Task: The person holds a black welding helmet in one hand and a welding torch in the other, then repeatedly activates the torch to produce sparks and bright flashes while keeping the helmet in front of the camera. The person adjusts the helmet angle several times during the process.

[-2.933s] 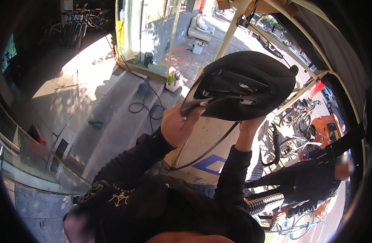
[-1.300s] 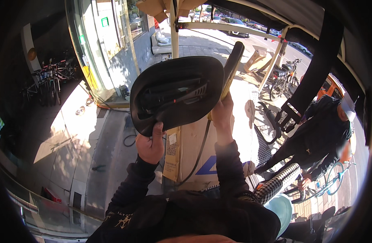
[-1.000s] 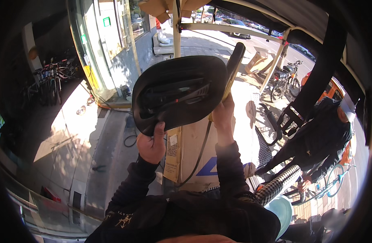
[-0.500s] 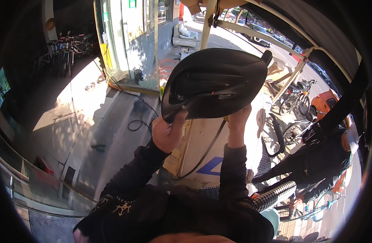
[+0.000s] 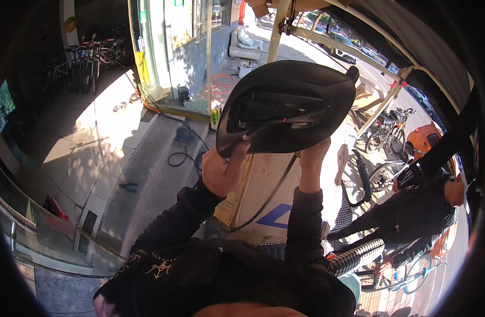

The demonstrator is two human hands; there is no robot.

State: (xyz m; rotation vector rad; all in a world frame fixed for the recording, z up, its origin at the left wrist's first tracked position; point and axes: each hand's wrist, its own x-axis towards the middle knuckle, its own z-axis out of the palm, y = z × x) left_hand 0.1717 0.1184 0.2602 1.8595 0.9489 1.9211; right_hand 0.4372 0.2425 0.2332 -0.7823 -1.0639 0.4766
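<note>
In front of me, both my hands hold up a black, curved hollow shell [image 5: 285, 87], resembling a mask or a saddle underside; its exact kind I cannot tell. A recessed inner panel with a small red spot faces me, and a short tab sticks out at the upper right. My left hand [image 5: 225, 171] grips the lower left rim, thumb on the near side. My right hand [image 5: 313, 158] closes on the lower right edge, its fingertips hidden behind the shell. Below stands a large cardboard box [image 5: 269, 198] with a blue mark, and a dark cable [image 5: 269, 203] hangs across it.
Pliers [image 5: 128, 186] and a looped cable [image 5: 184, 158] lie on the steps to the left. At the right, a person in dark clothes [image 5: 411, 211] stands near bicycles [image 5: 385, 132]. A pale post [image 5: 277, 34] rises beyond the shell. Glass doors [image 5: 174, 58] stand at left.
The shell and both hands have shifted slightly rightward in the picture, and the surroundings have moved a little too. The grip looks the same. The person at the right has moved slightly.
</note>
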